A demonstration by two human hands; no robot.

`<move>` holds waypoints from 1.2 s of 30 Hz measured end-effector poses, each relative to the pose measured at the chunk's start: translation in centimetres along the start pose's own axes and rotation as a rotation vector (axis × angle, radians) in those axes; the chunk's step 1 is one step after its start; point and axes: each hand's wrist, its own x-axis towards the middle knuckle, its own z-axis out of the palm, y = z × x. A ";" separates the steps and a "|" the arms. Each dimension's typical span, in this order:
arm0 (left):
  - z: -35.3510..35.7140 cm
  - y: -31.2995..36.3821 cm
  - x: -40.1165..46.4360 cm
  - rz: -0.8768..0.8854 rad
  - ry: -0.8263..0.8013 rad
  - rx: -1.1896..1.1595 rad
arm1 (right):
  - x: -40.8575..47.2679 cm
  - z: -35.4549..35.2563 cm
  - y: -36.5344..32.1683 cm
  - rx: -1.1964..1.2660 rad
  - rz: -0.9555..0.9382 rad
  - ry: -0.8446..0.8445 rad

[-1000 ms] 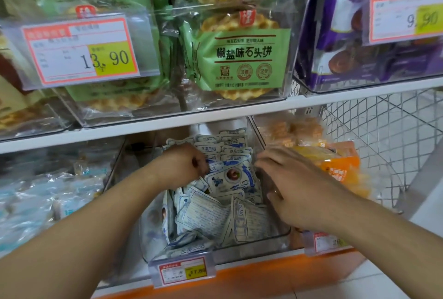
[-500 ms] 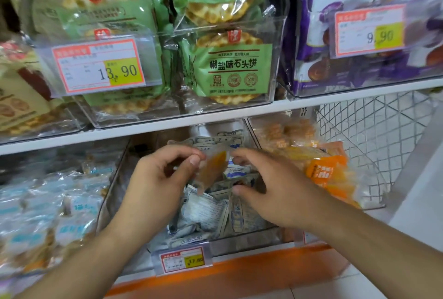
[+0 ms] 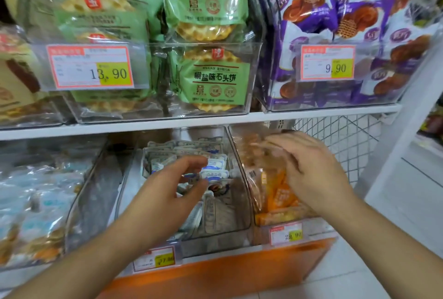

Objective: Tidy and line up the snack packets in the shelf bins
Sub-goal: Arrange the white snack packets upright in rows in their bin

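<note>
Lower shelf, middle clear bin [image 3: 242, 198]: blue-and-white snack packets [image 3: 211, 166], rows at the back, a loose heap in front; our left hand [image 3: 167, 190] hovers over them, fingers [image 3: 191, 162] loosely curled and holding nothing. Next bin to the right: orange snack packets [image 3: 278, 198], with our right hand [image 3: 309, 169] above them, fingers spread wide, motion-blurred, grasping nothing we can make out.
</note>
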 end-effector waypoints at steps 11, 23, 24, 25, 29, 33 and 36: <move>3.3 -4.3 3.5 -0.080 -0.452 0.312 | 0.0 2.8 -2.9 -0.071 -0.008 -0.538; 0.5 -4.8 2.3 -0.039 -0.273 0.386 | 0.0 3.5 -2.6 -0.043 0.025 -0.592; 0.2 -4.6 2.3 -0.052 -0.231 0.354 | 0.0 3.5 -2.7 -0.044 0.031 -0.595; 0.0 -4.6 2.5 -0.067 -0.185 0.321 | 0.0 3.4 -2.7 -0.045 0.034 -0.598; -0.7 -4.2 3.2 -0.100 0.077 0.199 | -0.2 3.3 -2.9 -0.056 0.041 -0.606; -1.1 -5.0 3.2 -0.146 0.182 0.156 | -0.2 3.0 -3.2 -0.065 0.045 -0.611; -1.1 -5.9 2.9 -0.143 0.140 0.240 | -0.3 3.0 -3.4 -0.067 0.050 -0.612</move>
